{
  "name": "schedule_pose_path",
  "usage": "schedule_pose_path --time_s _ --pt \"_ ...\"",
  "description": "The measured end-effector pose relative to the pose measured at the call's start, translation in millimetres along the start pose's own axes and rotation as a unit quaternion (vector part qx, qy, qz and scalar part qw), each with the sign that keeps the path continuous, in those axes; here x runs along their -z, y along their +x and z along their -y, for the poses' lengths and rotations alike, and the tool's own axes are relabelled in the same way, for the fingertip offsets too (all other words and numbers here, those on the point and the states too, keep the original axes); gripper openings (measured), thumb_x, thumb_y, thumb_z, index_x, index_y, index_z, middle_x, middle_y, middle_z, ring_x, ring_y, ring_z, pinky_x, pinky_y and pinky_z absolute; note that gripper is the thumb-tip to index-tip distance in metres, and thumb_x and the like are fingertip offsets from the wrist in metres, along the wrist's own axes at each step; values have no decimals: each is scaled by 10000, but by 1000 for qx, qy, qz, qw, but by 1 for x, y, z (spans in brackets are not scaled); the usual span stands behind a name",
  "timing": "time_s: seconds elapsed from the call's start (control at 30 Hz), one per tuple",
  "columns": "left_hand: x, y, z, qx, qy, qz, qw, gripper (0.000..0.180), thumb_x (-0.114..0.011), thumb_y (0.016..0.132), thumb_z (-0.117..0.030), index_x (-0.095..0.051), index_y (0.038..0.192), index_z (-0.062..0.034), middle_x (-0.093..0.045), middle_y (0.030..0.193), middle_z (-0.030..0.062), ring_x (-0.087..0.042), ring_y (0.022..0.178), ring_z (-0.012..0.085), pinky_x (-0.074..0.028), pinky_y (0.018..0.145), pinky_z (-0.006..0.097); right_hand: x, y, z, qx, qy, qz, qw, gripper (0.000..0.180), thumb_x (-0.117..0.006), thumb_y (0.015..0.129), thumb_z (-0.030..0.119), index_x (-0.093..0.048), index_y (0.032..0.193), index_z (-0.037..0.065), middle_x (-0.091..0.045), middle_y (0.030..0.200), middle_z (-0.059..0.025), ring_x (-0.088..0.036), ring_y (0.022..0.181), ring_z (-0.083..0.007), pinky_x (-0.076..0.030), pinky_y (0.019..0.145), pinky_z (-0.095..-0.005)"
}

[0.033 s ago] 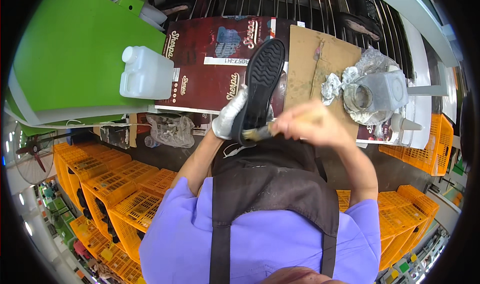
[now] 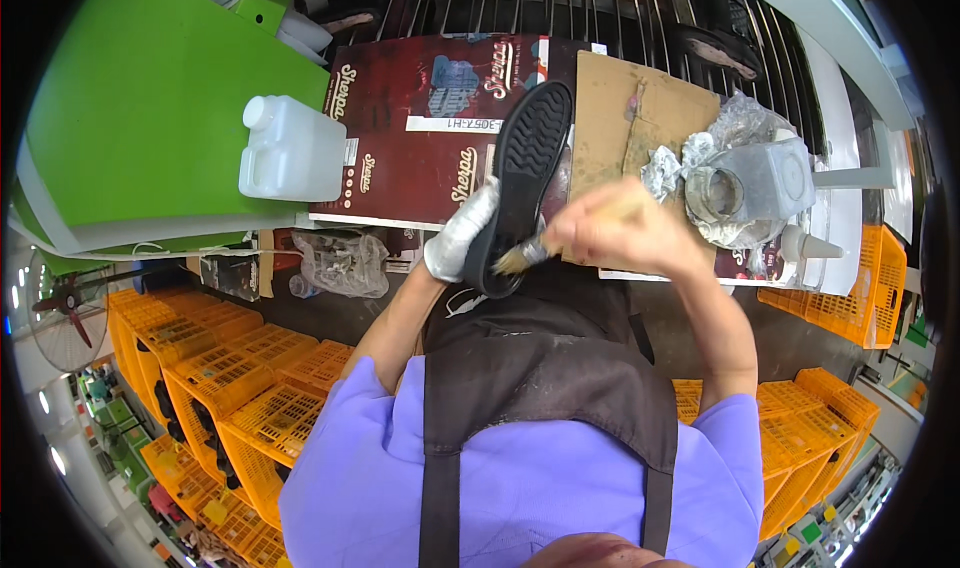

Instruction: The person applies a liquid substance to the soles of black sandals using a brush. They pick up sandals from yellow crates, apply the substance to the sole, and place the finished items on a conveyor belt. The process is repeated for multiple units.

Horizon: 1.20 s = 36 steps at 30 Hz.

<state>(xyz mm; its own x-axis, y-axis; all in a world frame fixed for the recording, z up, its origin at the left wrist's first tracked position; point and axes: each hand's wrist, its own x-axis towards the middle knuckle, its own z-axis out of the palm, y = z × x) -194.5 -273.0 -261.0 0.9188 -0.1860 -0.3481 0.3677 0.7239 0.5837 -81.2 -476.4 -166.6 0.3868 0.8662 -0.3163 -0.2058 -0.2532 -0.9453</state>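
Observation:
A black shoe sole (image 2: 533, 153), its ridged tread facing me, is held upright at a slant over the table's near edge. My left hand (image 2: 466, 230), in a white glove, is closed around its left side near the lower end. In my bare right hand (image 2: 625, 230) is a brush (image 2: 518, 257), gripped by its pale handle. The brush's light bristles touch the sole's lower part. Whether a whole shoe hangs behind the sole is hidden. To the right stands an open-topped clear container (image 2: 715, 196) with whitish residue around it.
Dark red cardboard (image 2: 400, 158) and a brown cardboard sheet (image 2: 605, 118) cover the table. A white jug (image 2: 295, 148) stands at left, a nozzle bottle (image 2: 812, 247) at right. Metal rollers (image 2: 590, 18) carry dark shoes at the back. Orange crates (image 2: 270, 413) are behind me on both sides.
The brush has shifted slightly right and up along the sole, and my right hand has moved a little with it. The sole has tilted or shifted very slightly; my left hand keeps its hold.

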Motion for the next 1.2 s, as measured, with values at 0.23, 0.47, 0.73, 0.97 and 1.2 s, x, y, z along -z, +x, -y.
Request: schedule_pose_path --time_s 0.23,0.47,0.73,0.97,1.2 --pt "-5 -10 -3 -53 164 66 983 610 -404 944 -514 -471 1256 6 -619 1028 145 -612 941 236 -489 858 365 40 36 16 115 -195 -249 941 208 -636 846 210 -685 832 8 -668 712 -74 -617 597 -144 -479 530 -265" --pt "-14 -14 -3 18 -110 80 990 686 -252 956 -565 -472 1246 16 -610 1001 221 -644 844 286 -559 708 379 28 36 -2 371 -488 -166 772 177 -669 797 104 -632 959 44 -577 795 -76 -600 713 -250 -515 629 -358" --pt "-11 -5 -9 -24 -171 53 984 506 -263 1011 -389 -469 1287 -18 -602 1138 164 -634 863 272 -533 780 384 -6 6 -17 388 -328 87 857 255 -696 774 98 -657 1024 68 -541 775 -52 -565 743 -237 -475 640 -332" --pt "-14 -2 -8 61 -245 205 946 614 -233 981 -511 -439 1315 -40 -599 1088 250 -635 926 330 -556 764 422 22 18 -10 384 -442 -245 772 219 -712 756 105 -665 968 73 -567 764 -69 -545 700 -257 -459 613 -362" --pt "-16 22 -17 -59 -126 77 987 592 -266 977 -528 -490 1266 -63 -626 1018 173 -645 863 250 -546 760 389 -37 -15 -6 373 -319 -108 864 191 -697 784 74 -656 968 46 -599 787 -80 -566 715 -244 -470 628 -346"
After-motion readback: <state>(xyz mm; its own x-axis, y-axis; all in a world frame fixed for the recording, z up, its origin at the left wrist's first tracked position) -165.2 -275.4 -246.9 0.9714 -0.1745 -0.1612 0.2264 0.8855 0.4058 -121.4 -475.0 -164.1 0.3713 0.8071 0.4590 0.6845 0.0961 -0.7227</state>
